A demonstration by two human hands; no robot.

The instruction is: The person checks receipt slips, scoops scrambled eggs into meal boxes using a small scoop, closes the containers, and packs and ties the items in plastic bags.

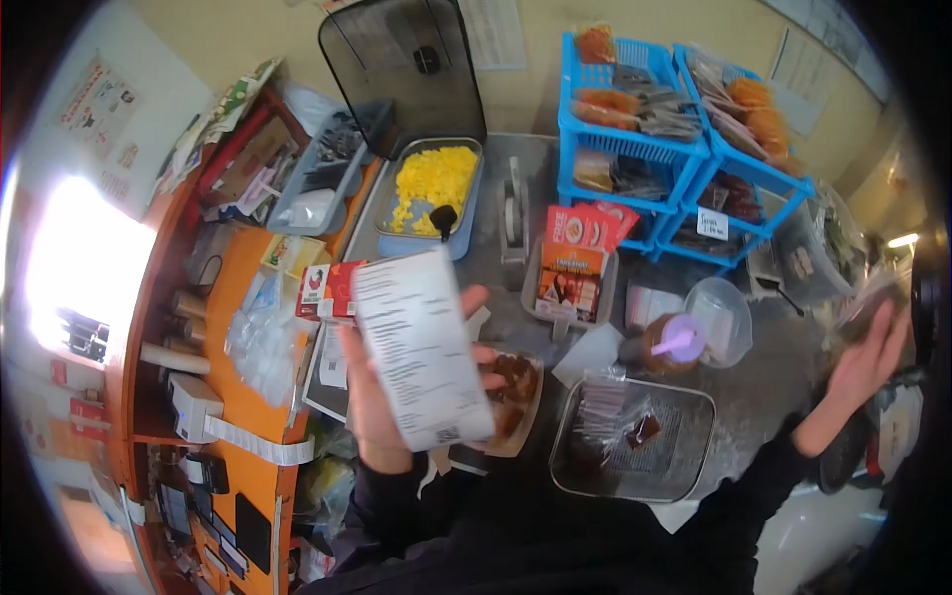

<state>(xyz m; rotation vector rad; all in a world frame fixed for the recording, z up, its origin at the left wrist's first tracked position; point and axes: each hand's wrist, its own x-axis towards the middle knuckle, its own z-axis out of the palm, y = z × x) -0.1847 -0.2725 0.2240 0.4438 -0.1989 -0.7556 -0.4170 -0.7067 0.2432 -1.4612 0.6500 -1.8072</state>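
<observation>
A long printed receipt [421, 347] rests in a worker's left hand [377, 421], to the left of the wire-mesh basket [679, 436] on a steel counter [739, 431]; the hand's fingers show past the slip's right edge. The paper's long axis runs away from the worker, its far end leaning left. Between it and the basket sits an open carton of brown, saucy food [518, 382]. The right hand [863, 359], well to the basket's right and farther from the receipt, has its fingers extended; whether they grip the blurred, clear item beside them cannot be told.
</observation>
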